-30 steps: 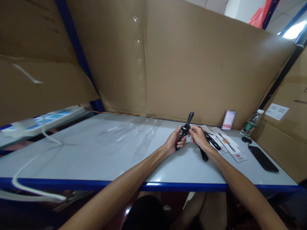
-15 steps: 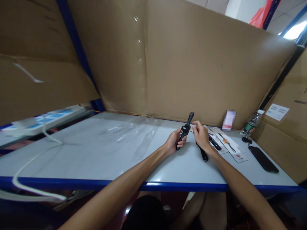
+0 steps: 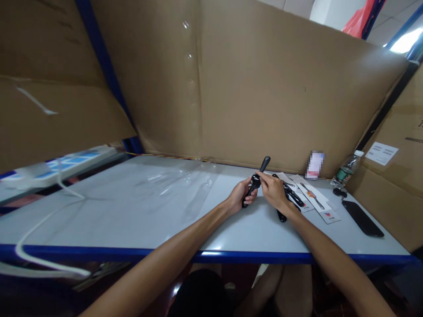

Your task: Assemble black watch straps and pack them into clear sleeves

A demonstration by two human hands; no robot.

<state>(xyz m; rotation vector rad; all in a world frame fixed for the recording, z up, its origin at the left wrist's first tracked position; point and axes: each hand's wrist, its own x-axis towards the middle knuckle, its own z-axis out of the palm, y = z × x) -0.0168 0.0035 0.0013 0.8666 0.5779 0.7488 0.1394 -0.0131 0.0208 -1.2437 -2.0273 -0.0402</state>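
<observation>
Here, left hand (image 3: 239, 196) grips black watch (image 3: 256, 179) (tilted); right hand (image 3: 275, 192) pinches it.

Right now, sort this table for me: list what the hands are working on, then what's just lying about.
In hand: black strapped watch, gripped by the left hand, right hand fingertips pinching it.
Lying about, untouched: loose black straps, white printed cards, black slab phone, clear plastic bottle, clear plastic film, white power strip.

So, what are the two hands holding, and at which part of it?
The left hand grips a black watch by its lower strap. The right hand pinches it near the middle, about the case. The upper strap end sticks out free.
</observation>
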